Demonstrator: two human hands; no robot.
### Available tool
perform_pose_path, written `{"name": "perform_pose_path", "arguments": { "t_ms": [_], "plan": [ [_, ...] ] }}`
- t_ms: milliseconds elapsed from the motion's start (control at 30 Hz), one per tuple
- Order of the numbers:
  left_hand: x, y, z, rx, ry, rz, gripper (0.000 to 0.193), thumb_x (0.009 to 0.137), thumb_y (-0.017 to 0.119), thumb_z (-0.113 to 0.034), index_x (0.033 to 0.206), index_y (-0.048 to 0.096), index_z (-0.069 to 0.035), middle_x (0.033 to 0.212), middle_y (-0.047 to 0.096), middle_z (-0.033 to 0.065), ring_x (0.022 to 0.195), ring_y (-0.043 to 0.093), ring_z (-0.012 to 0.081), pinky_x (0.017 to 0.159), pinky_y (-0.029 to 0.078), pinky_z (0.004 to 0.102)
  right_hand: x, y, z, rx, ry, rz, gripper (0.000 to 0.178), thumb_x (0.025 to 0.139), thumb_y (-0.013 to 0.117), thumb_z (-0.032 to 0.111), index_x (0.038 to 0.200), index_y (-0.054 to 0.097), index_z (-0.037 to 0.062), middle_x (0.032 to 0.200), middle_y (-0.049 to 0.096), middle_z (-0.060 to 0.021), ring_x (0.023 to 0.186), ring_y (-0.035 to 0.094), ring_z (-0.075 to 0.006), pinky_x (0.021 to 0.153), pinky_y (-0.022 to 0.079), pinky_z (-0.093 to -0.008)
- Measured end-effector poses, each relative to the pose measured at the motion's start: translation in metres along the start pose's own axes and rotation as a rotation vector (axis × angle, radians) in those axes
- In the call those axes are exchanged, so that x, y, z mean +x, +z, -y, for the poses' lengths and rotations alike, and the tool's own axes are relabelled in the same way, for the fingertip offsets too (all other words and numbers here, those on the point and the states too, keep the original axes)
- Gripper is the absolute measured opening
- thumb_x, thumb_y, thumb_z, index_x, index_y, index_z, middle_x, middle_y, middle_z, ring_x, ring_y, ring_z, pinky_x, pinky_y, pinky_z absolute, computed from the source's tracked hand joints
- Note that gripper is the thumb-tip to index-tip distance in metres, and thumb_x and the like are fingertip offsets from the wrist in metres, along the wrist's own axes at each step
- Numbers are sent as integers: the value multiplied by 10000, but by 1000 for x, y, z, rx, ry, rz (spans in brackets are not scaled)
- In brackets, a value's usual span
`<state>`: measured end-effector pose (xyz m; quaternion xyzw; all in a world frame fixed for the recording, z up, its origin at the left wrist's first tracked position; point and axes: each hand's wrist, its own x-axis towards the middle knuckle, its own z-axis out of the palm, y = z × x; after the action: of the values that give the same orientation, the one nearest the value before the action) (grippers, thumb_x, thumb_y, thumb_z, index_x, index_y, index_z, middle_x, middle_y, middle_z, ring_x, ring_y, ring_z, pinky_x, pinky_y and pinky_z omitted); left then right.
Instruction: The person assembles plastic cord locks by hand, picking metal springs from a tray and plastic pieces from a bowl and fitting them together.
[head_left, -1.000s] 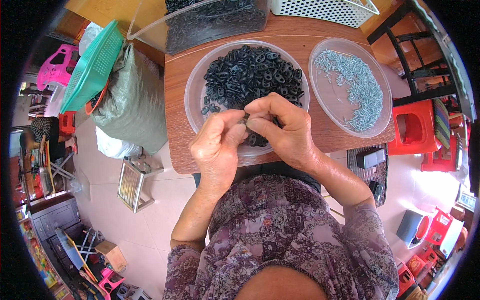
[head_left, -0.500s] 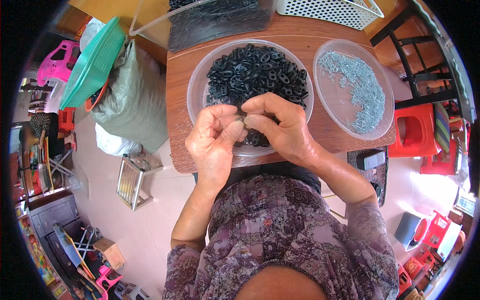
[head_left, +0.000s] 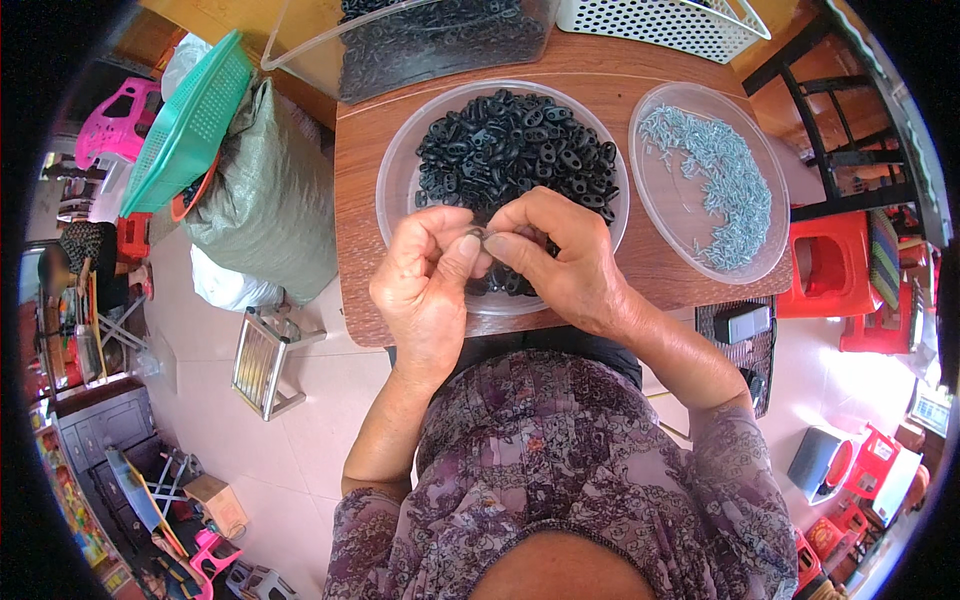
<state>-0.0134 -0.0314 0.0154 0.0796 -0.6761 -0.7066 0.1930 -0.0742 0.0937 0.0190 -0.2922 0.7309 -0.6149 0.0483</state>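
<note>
My left hand point(head_left: 420, 275) and my right hand point(head_left: 560, 255) meet fingertip to fingertip over the near part of a round clear tub point(head_left: 398, 120). Both are closed in a pinch. Whatever lies between the fingertips is small and mostly covered, so I cannot make out its kind. In the tub is a heap of small black oval plastic pieces point(head_left: 510, 140) with holes in them. To the right, a round clear lid or shallow dish point(head_left: 665, 225) carries a scatter of small silvery screw-like pins point(head_left: 735, 195).
Behind the tub are a clear bin point(head_left: 420, 60) of black parts and a white perforated basket point(head_left: 665, 32). The wooden table point(head_left: 360, 220) ends close to my body. A full woven sack point(head_left: 270, 190) stands on the left, a red stool point(head_left: 825, 265) on the right.
The fingertips have shifted slightly against each other and stay pinched together. The arms hold nearly the same place; the whole view has moved a hair.
</note>
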Motion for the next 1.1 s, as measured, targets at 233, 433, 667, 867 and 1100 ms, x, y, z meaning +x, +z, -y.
{"name": "perform_pose_path", "arguments": {
  "t_ms": [233, 433, 667, 867, 1100],
  "plan": [
    [-6, 4, 1, 21, -16, -13, 159, 791, 523, 108, 926, 546, 27, 725, 558, 27, 612, 511, 67, 559, 431, 185, -1, 2, -18, -110, -292, -8, 109, 704, 595, 16, 657, 498, 32, 611, 506, -85, 592, 499, -273, 536, 404, -355],
    [-12, 2, 7, 100, -8, -12, 142, 779, 540, 104, 899, 579, 38, 750, 556, 29, 609, 513, 73, 553, 431, 189, -3, -2, -22, -122, -373, 75, 123, 708, 599, 22, 665, 486, 40, 615, 485, -83, 604, 495, -281, 534, 395, -368],
    [-11, 0, 11, 51, -76, 28, 103, 811, 545, 50, 905, 582, 35, 801, 562, 37, 638, 535, 79, 577, 443, 195, -3, -31, -14, -317, -330, -10, 70, 738, 609, 28, 803, 590, 9, 720, 564, -83, 659, 528, -226, 586, 420, -312],
    [-5, -6, 6, -88, -94, 55, 94, 880, 495, -56, 942, 512, 12, 820, 592, 70, 626, 536, 83, 597, 454, 196, 22, -58, -17, -485, -223, -189, 98, 707, 618, 51, 801, 602, 29, 750, 572, -124, 728, 539, -304, 626, 432, -379],
    [-5, -4, 7, -130, -141, 55, 91, 878, 492, -51, 936, 518, 15, 820, 605, 88, 629, 545, 88, 581, 450, 195, 64, -46, -34, -824, -412, -71, 97, 649, 645, 87, 716, 604, 32, 730, 546, -139, 763, 517, -310, 648, 433, -394]
  ]
}}
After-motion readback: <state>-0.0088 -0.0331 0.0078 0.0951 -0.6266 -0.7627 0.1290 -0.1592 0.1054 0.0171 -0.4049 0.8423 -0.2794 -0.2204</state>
